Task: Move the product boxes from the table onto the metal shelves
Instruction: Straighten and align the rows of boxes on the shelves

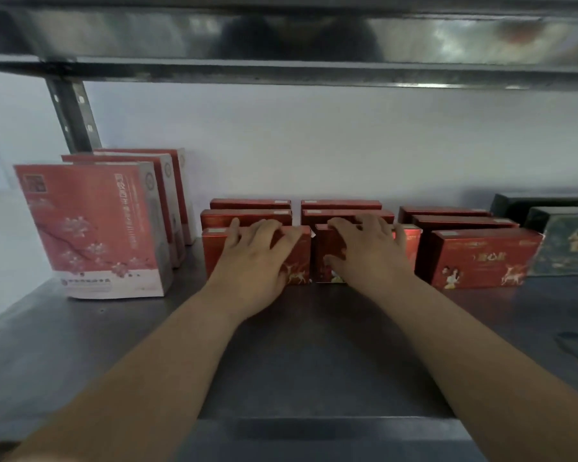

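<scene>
On the metal shelf, three tall pink boxes stand at the far left. Just beside them, your left hand lies flat with fingers spread over the front of one red box, and your right hand lies the same way on the next red box, neither closed around anything. Further right stand another red box and dark boxes.

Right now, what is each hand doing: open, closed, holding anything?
Left hand: open, fingers spread flat on the front left red box; no closed grip.
Right hand: open, fingers draped over the front middle red box; whether it grips cannot be told.
</scene>
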Demonstrator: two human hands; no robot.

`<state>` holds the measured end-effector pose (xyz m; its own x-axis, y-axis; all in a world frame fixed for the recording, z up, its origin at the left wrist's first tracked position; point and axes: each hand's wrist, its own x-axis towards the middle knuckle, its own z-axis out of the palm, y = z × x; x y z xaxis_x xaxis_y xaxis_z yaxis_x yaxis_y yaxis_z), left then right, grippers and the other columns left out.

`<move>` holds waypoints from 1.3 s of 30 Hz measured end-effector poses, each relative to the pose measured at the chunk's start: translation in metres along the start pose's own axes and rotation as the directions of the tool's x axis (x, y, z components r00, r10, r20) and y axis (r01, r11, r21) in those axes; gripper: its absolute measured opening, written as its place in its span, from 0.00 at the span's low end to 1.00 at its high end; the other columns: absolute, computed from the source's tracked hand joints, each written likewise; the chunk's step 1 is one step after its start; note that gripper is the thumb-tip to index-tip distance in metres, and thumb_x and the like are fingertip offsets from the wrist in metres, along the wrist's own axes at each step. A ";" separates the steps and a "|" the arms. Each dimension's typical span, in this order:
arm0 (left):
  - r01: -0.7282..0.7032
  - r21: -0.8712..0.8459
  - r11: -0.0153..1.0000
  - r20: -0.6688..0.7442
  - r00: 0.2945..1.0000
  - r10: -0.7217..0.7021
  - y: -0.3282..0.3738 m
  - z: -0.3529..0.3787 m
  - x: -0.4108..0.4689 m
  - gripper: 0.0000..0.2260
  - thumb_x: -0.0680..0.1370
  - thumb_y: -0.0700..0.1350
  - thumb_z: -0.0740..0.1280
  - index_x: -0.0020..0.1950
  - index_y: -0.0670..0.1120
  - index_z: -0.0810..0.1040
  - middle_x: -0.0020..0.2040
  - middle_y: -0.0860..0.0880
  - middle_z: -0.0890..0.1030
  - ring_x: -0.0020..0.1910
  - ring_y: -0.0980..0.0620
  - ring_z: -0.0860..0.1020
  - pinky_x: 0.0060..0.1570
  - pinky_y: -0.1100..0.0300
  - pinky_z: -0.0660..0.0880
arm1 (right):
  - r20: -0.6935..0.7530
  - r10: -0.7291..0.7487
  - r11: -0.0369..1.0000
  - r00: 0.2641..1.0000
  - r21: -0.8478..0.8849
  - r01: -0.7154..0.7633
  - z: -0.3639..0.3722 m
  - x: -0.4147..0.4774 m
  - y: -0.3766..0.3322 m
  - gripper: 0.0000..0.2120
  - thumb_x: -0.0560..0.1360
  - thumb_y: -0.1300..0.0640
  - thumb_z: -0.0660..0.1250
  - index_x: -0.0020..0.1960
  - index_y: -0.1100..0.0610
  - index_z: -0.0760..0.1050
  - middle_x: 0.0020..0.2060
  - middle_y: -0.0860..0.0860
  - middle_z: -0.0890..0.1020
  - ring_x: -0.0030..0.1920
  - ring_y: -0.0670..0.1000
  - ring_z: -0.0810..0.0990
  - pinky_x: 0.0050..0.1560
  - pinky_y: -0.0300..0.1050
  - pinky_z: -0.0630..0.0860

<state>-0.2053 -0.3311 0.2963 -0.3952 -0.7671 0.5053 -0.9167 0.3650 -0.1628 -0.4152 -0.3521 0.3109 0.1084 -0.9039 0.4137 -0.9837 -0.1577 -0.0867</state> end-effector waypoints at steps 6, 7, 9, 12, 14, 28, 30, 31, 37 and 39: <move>0.040 -0.041 0.998 -0.052 0.998 -0.042 -0.012 0.002 -0.004 0.35 0.76 0.46 0.68 0.79 0.59 0.54 0.74 0.48 0.64 0.76 0.45 0.60 0.75 0.34 0.45 | -0.112 0.038 0.999 0.993 0.006 -0.037 0.017 -0.009 -0.011 0.34 0.77 0.42 0.67 0.79 0.43 0.58 0.76 0.56 0.64 0.79 0.58 0.56 0.77 0.68 0.50; 0.057 -0.040 0.998 -0.054 0.997 -0.059 -0.014 0.004 -0.004 0.35 0.76 0.46 0.68 0.79 0.59 0.55 0.74 0.49 0.63 0.76 0.44 0.60 0.75 0.34 0.45 | -0.119 0.033 0.999 0.992 -0.005 -0.033 0.018 -0.010 -0.010 0.34 0.77 0.41 0.67 0.79 0.44 0.58 0.77 0.55 0.63 0.79 0.58 0.56 0.77 0.68 0.51; 0.093 -0.028 0.995 -0.051 0.994 -0.094 -0.017 0.007 -0.003 0.36 0.76 0.47 0.68 0.79 0.57 0.54 0.75 0.49 0.63 0.76 0.43 0.59 0.75 0.33 0.45 | -0.128 0.026 0.999 0.991 -0.026 -0.030 0.019 -0.013 -0.007 0.37 0.76 0.38 0.66 0.80 0.44 0.56 0.78 0.53 0.63 0.80 0.57 0.55 0.77 0.67 0.50; 0.119 -0.005 0.993 -0.048 0.992 -0.120 -0.019 0.011 -0.002 0.36 0.76 0.47 0.68 0.80 0.54 0.53 0.75 0.48 0.62 0.76 0.43 0.59 0.75 0.33 0.46 | -0.133 0.021 0.999 0.991 -0.039 -0.026 0.020 -0.014 0.001 0.39 0.74 0.37 0.68 0.80 0.44 0.56 0.79 0.52 0.62 0.80 0.57 0.53 0.77 0.67 0.48; 0.115 0.005 0.993 -0.049 0.992 -0.115 -0.020 0.013 -0.001 0.36 0.76 0.47 0.68 0.80 0.53 0.54 0.75 0.48 0.61 0.75 0.43 0.59 0.75 0.33 0.46 | -0.127 0.024 0.998 0.992 -0.046 -0.030 0.021 -0.013 0.004 0.39 0.74 0.38 0.69 0.80 0.43 0.56 0.79 0.53 0.62 0.80 0.58 0.54 0.77 0.67 0.48; 0.130 -0.001 0.992 -0.084 0.988 -0.130 -0.021 0.017 0.003 0.35 0.76 0.46 0.69 0.79 0.54 0.56 0.75 0.45 0.61 0.76 0.41 0.59 0.76 0.35 0.45 | -0.233 -0.031 0.999 0.972 -0.051 0.020 0.026 -0.012 0.000 0.37 0.72 0.40 0.74 0.77 0.46 0.64 0.73 0.56 0.70 0.75 0.61 0.65 0.73 0.66 0.57; 0.128 -0.003 0.992 -0.083 0.988 -0.128 -0.021 0.017 0.003 0.35 0.76 0.46 0.70 0.79 0.54 0.57 0.75 0.45 0.61 0.76 0.41 0.59 0.76 0.35 0.45 | -0.239 -0.032 0.999 0.971 -0.050 0.020 0.027 -0.012 -0.001 0.37 0.72 0.41 0.74 0.77 0.47 0.65 0.73 0.56 0.70 0.75 0.62 0.65 0.72 0.66 0.57; 0.129 -0.006 0.992 -0.085 0.988 -0.129 -0.021 0.016 0.003 0.34 0.76 0.46 0.70 0.79 0.53 0.57 0.75 0.45 0.61 0.76 0.41 0.59 0.76 0.35 0.45 | -0.240 -0.030 0.998 0.970 -0.052 0.018 0.027 -0.013 -0.001 0.37 0.72 0.41 0.74 0.77 0.47 0.65 0.73 0.56 0.70 0.75 0.61 0.65 0.72 0.66 0.57; 0.136 -0.023 0.991 -0.090 0.986 -0.137 -0.021 0.015 0.002 0.34 0.76 0.47 0.71 0.78 0.54 0.58 0.74 0.45 0.62 0.75 0.41 0.60 0.76 0.34 0.44 | -0.242 -0.029 0.998 0.970 -0.056 0.016 0.027 -0.012 -0.001 0.37 0.72 0.40 0.73 0.77 0.46 0.64 0.73 0.56 0.69 0.75 0.61 0.64 0.73 0.65 0.56; 0.134 -0.019 0.991 -0.088 0.987 -0.136 -0.021 0.015 0.002 0.34 0.76 0.46 0.70 0.78 0.53 0.58 0.74 0.45 0.62 0.75 0.41 0.60 0.75 0.34 0.44 | -0.240 -0.026 0.998 0.970 -0.054 0.013 0.028 -0.012 -0.001 0.37 0.72 0.40 0.73 0.77 0.46 0.64 0.73 0.55 0.69 0.75 0.60 0.64 0.73 0.65 0.56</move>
<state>-0.1874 -0.3487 0.2879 -0.2605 -0.7600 0.5954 -0.9602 0.2684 -0.0776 -0.4117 -0.3524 0.2812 0.0964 -0.7775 0.6215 -0.9885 -0.1480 -0.0319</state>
